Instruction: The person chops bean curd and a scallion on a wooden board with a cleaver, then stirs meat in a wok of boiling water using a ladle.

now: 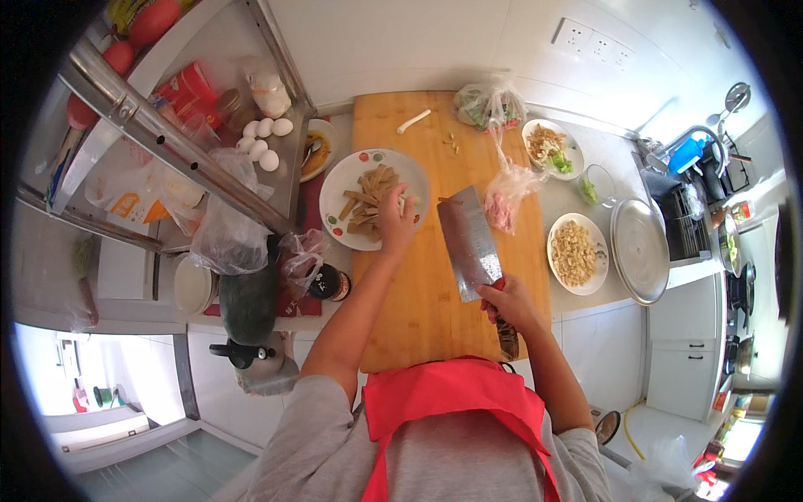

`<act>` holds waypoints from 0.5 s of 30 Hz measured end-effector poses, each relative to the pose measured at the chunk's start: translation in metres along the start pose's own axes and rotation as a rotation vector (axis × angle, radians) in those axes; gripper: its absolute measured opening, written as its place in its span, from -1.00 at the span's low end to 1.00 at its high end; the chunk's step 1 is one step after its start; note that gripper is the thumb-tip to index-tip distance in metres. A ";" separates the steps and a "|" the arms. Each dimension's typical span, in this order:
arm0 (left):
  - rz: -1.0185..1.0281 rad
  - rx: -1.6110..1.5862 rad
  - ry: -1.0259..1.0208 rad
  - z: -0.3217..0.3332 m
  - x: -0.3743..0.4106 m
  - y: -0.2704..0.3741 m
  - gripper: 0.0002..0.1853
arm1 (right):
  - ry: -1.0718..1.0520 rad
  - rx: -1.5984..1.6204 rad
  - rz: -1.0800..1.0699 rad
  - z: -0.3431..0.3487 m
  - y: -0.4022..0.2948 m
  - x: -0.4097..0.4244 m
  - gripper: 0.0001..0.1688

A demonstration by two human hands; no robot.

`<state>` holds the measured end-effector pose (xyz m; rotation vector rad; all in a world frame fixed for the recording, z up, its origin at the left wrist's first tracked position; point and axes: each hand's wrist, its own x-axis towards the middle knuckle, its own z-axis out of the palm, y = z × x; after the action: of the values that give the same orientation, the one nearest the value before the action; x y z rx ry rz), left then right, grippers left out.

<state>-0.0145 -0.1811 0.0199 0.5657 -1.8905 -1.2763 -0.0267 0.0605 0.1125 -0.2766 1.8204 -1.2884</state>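
Observation:
My left hand is over a white plate with a fruit-patterned rim, its fingers at a pile of brown strips that look like dried tofu. Whether those fingers hold any strips is hidden. In my right hand is the handle of a cleaver. Its broad blade is above the wooden cutting board, and one brown strip clings near the blade's far end. Beyond the blade are small brown bits and a white scallion stalk on the board.
Raw meat in a clear bag lies on the board's right side. To the right stand a plate of chopped scallion, a plate of pale diced food, a glass bowl and round metal lids. Left are a steel shelf with eggs and a jar.

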 end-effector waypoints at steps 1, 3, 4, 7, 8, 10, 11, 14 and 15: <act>0.125 0.104 -0.020 0.003 -0.002 0.007 -0.74 | -0.019 -0.005 -0.003 0.001 -0.001 0.000 -0.78; 0.135 0.088 -0.105 0.003 0.000 0.018 -0.74 | -0.064 -0.006 -0.005 0.005 -0.002 0.000 -0.79; 0.016 -0.037 -0.172 0.004 0.000 0.015 -0.75 | -0.084 -0.003 -0.001 0.007 -0.001 0.000 -0.79; -0.245 -0.182 -0.242 0.000 0.005 0.018 -0.78 | -0.127 0.030 0.012 0.004 0.001 -0.001 -0.79; -0.319 -0.193 -0.241 -0.004 0.006 0.018 -0.79 | -0.140 0.044 0.019 0.003 0.003 -0.002 -0.79; -0.353 -0.216 -0.109 -0.006 0.009 -0.001 -0.80 | -0.133 0.077 0.007 0.001 0.005 -0.004 -0.79; -0.370 -0.228 -0.043 -0.009 0.012 0.001 -0.81 | -0.129 0.094 0.001 0.000 0.006 -0.005 -0.79; -0.444 -0.232 0.045 -0.018 0.027 0.006 -0.79 | -0.085 0.120 0.014 -0.006 0.010 -0.012 -0.79; -0.450 -0.222 0.014 -0.023 0.032 -0.006 -0.78 | -0.075 0.128 0.025 -0.006 0.013 -0.013 -0.79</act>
<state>-0.0157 -0.2201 0.0302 0.9105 -1.6309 -1.7363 -0.0196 0.0787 0.1084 -0.2285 1.6656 -1.3537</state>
